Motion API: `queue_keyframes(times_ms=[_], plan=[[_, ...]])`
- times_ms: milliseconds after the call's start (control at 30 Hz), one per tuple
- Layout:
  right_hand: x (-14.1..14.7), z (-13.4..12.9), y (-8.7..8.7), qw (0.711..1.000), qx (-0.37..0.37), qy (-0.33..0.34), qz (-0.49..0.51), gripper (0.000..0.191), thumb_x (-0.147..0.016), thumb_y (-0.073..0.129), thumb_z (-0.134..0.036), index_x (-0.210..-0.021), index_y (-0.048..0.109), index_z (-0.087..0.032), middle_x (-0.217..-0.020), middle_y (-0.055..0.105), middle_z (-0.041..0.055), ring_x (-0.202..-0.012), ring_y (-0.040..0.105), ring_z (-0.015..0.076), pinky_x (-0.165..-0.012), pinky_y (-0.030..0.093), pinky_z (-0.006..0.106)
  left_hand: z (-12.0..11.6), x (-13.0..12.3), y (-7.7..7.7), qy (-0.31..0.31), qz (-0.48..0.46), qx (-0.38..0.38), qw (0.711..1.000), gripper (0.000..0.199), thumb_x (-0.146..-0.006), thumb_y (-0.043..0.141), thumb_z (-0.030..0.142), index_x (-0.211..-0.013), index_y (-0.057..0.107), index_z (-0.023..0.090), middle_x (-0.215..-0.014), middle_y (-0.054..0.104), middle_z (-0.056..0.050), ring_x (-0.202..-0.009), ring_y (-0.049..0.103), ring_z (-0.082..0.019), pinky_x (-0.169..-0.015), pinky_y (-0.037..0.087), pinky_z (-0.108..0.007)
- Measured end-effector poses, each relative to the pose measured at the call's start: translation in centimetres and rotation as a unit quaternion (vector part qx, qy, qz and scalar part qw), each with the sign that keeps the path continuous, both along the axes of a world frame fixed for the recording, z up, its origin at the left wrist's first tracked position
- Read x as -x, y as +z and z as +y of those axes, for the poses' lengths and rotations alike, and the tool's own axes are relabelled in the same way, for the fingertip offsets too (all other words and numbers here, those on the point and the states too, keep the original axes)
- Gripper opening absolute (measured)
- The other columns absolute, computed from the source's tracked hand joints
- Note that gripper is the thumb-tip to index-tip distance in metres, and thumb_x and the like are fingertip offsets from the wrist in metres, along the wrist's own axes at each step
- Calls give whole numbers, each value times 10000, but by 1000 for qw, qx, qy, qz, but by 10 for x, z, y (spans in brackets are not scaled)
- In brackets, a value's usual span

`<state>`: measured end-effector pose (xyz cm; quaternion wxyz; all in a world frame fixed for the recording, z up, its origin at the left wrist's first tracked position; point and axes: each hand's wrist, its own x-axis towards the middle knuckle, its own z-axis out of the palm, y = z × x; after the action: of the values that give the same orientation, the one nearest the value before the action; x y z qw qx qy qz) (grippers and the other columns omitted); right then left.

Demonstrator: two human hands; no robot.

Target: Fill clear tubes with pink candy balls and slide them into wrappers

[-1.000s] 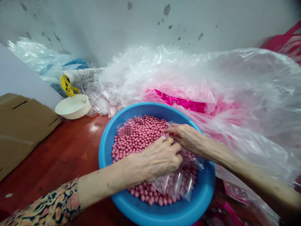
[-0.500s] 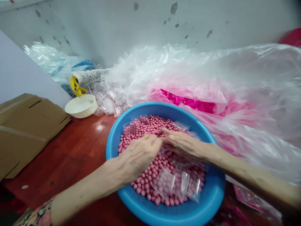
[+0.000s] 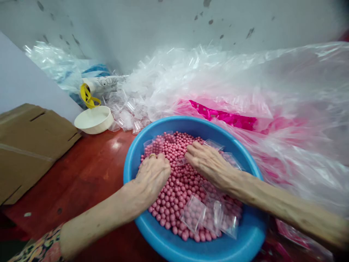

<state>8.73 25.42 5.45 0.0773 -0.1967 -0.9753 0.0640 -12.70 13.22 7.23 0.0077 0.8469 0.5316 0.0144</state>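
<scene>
Pink round beads (image 3: 169, 207) fill much of a blue basin (image 3: 237, 251). My left hand (image 3: 154, 174), with a ring on one finger, reaches down over the beads on the left side. Its fingers are curled and their tips are hidden. My right hand (image 3: 207, 162) is closed at the middle of the basin, its fingertips at a small clear plastic piece (image 3: 182, 161). More clear plastic pieces (image 3: 193, 213) lie on the beads at the front, and others rest by the far rim.
Left of the basin stand a cardboard box (image 3: 32, 145) and a shallow white dish (image 3: 94, 122), with a yellow ribbon roll (image 3: 87, 95) behind it. Clear plastic tubes (image 3: 128, 112) are heaped at the back. Clear sheeting (image 3: 294, 109) over bright pink material lies at the right.
My hands were together over the middle of the beads; now they are apart. The left has moved left and down to the beads. The view has shifted slightly.
</scene>
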Motion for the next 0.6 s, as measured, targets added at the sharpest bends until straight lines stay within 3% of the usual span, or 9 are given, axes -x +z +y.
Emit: queue_keyframes(times_ms=[67, 133, 267, 367, 500, 600], plan=[[2, 6, 7, 1000, -9, -22, -2, 307, -846, 365, -17, -958, 634, -113, -1077, 606, 212, -1139, 454, 349, -906, 376, 560, 2, -4, 6, 18, -20, 11, 1000, 400, -867, 294, 54, -1238, 444, 57, -1246, 517, -238, -1207, 435, -368, -975, 348, -556], [6, 11, 7, 1000, 0, -22, -8, 299, -814, 374, 13, -864, 641, -112, -997, 616, 219, -1068, 490, 355, -856, 402, 546, 7, -10, 6, 34, -55, 46, 997, 354, -852, 300, 37, -1133, 515, 50, -1144, 562, -225, -1137, 476, -353, -962, 339, -552], [15, 14, -9, 997, 72, 38, -7, 234, -824, 430, -40, -817, 626, -169, -961, 644, 126, -909, 557, 234, -810, 460, 385, 34, -22, -4, 57, -126, 121, 983, 256, -830, 336, 53, -849, 584, 116, -879, 608, -124, -864, 541, -247, -841, 416, -421], [18, 15, -17, 989, 140, 46, 9, 259, -837, 392, -44, -793, 618, -163, -884, 651, 80, -803, 562, 173, -754, 464, 313, 57, -23, -11, 114, -187, 149, 964, 177, -771, 403, 69, -713, 543, 160, -776, 583, -76, -769, 516, -217, -744, 422, -372], [19, 19, -8, 971, 237, 3, 20, 240, -806, 459, -72, -654, 632, -137, -611, 609, 0, -581, 538, 121, -550, 406, 226, 70, -14, -10, 188, -304, 206, 911, 90, -665, 501, 92, -654, 545, 169, -653, 570, -13, -680, 536, -183, -639, 418, -311], [20, 18, 4, 951, 306, -19, 32, 203, -818, 532, -184, -696, 677, -113, -560, 604, -24, -533, 545, 105, -486, 379, 192, 65, -8, -1, 223, -399, 252, 853, 109, -651, 549, 116, -749, 590, 138, -687, 625, -13, -662, 578, -156, -612, 443, -272]])
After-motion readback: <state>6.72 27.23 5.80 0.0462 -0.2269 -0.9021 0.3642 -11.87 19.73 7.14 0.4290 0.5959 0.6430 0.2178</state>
